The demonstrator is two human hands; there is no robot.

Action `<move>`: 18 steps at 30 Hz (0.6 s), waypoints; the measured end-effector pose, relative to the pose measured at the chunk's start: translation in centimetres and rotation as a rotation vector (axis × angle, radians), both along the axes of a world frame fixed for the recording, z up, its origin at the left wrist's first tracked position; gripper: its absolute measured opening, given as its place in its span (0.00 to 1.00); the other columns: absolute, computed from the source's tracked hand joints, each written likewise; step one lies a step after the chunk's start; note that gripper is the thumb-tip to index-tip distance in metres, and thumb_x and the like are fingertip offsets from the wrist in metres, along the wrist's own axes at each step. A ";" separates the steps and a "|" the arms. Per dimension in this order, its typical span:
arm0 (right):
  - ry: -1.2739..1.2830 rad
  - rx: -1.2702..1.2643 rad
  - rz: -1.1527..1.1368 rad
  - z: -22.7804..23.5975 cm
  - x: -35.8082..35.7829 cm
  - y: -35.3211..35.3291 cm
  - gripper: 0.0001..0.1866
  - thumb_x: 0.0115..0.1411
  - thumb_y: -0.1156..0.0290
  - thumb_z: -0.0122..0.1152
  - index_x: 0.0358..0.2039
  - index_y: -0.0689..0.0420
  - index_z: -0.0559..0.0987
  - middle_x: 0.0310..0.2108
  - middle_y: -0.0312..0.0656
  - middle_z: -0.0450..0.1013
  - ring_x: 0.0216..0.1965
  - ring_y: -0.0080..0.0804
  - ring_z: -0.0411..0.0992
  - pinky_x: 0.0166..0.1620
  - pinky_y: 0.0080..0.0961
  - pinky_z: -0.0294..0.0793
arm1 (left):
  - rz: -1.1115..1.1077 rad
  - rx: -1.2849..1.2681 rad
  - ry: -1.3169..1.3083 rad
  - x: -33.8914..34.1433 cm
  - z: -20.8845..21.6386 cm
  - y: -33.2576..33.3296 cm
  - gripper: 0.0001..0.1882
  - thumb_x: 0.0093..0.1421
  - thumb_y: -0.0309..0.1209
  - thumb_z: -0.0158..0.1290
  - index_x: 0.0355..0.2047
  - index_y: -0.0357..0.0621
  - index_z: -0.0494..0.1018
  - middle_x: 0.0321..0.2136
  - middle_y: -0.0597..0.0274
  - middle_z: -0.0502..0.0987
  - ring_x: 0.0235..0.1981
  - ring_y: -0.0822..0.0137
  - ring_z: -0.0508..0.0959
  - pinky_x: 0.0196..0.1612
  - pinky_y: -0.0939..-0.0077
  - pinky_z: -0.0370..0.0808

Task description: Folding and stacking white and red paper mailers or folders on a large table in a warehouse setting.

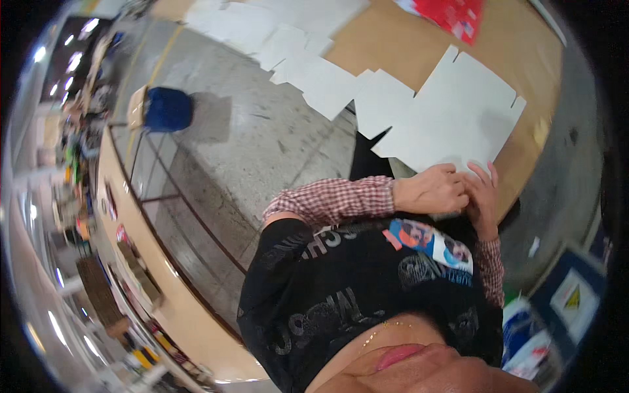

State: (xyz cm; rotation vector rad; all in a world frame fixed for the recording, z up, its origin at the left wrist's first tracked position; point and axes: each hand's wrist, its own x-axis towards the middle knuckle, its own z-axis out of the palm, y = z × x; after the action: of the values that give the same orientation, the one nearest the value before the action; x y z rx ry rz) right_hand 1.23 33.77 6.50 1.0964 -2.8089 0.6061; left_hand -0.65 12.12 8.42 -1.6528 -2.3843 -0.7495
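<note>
My left hand point(432, 190) is closed, fingers curled inward, at the near edge of a flat white die-cut cardboard blank point(458, 118). Whatever its fingertips pinch is too small or hidden to make out. My right hand point(482, 195) meets it from the right, with fingertips touching or almost touching the left fingers. Two of its fingers stretch out apart over the blank's near edge; its thumb is hard to see. The blank lies on a brown tabletop point(540, 78), with slots cut in its far and right edges.
More white cardboard blanks point(314, 72) overlap toward the far left. A red printed piece point(452, 16) lies at the far edge. On the floor to the left stand a blue container point(169, 109) and a long tan-topped table point(190, 314). A dark blue panel point(563, 295) is at right.
</note>
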 end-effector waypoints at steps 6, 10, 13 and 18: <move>-0.044 0.092 -0.652 -2.8 10.1 10.1 0.21 0.43 0.80 0.57 0.42 0.54 0.77 0.43 0.37 0.74 0.51 0.38 0.66 0.59 0.39 0.55 | 0.143 -0.323 0.199 0.1 -8.7 2.1 0.35 0.42 0.42 0.59 0.51 0.43 0.64 0.53 0.51 0.64 0.54 0.58 0.64 0.48 0.59 0.66; -0.508 -0.249 -0.921 -4.4 11.8 14.5 0.26 0.46 0.75 0.62 0.50 0.54 0.72 0.39 0.42 0.75 0.50 0.36 0.67 0.50 0.31 0.66 | -0.061 -0.179 -0.096 -3.7 -9.2 3.6 0.18 0.45 0.37 0.58 0.36 0.42 0.73 0.38 0.57 0.74 0.44 0.61 0.72 0.40 0.64 0.70; -0.703 -0.656 -1.311 -3.2 7.3 12.2 0.30 0.46 0.69 0.65 0.52 0.53 0.70 0.44 0.45 0.72 0.53 0.37 0.63 0.52 0.34 0.64 | 0.223 0.013 -0.731 -5.1 -9.7 5.1 0.07 0.48 0.32 0.52 0.27 0.44 0.73 0.24 0.63 0.73 0.34 0.62 0.73 0.31 0.66 0.70; 0.091 -0.099 -0.890 -6.0 3.7 8.7 0.28 0.49 0.62 0.63 0.52 0.52 0.70 0.54 0.44 0.63 0.58 0.42 0.57 0.58 0.37 0.56 | 0.208 -0.224 0.031 -1.6 -10.2 7.9 0.25 0.49 0.34 0.52 0.49 0.44 0.65 0.49 0.56 0.66 0.45 0.56 0.68 0.39 0.63 0.71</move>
State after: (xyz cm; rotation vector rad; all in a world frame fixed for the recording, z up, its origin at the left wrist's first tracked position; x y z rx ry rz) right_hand 4.95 42.49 0.55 -0.1842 -2.7374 0.5423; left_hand -2.29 20.05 -1.80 -1.4429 -2.6454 -0.4327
